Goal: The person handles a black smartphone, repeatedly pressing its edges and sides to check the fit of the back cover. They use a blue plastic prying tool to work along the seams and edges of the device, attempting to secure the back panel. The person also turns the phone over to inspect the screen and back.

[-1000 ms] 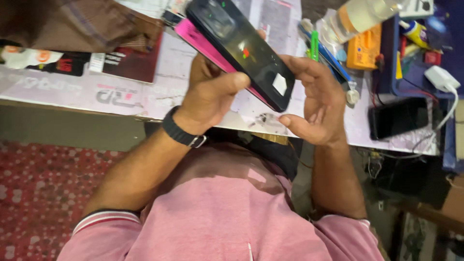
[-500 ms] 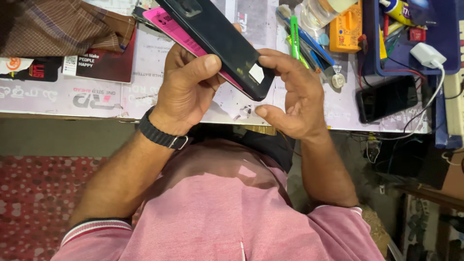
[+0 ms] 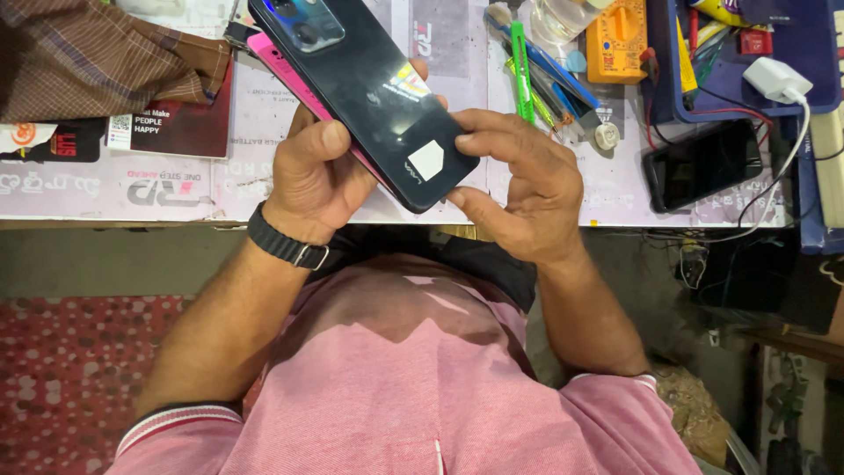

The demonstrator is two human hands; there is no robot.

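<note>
A black smartphone [image 3: 369,92] is held back-side up over the near edge of the workbench, its camera cluster pointing away from me. A pink flat piece [image 3: 290,75] sticks out beneath it. My left hand [image 3: 312,176], with a black wristband, grips the phone from the left side, thumb on its edge. My right hand [image 3: 519,189] holds the phone's near corner, with fingertips on the back cover beside a white sticker [image 3: 426,161].
On the bench [image 3: 176,185] lie a green-handled tool [image 3: 522,70], an orange multimeter [image 3: 615,40], a second dark phone [image 3: 701,164] with a cable, a white charger [image 3: 778,79], a blue tray [image 3: 747,88], and brown cloth [image 3: 97,57] at far left. A red patterned floor mat [image 3: 61,387] is below.
The view has shifted, and the phone now sits lower in view. My right hand has closed in from beside the phone onto its near corner; my left hand keeps its grip.
</note>
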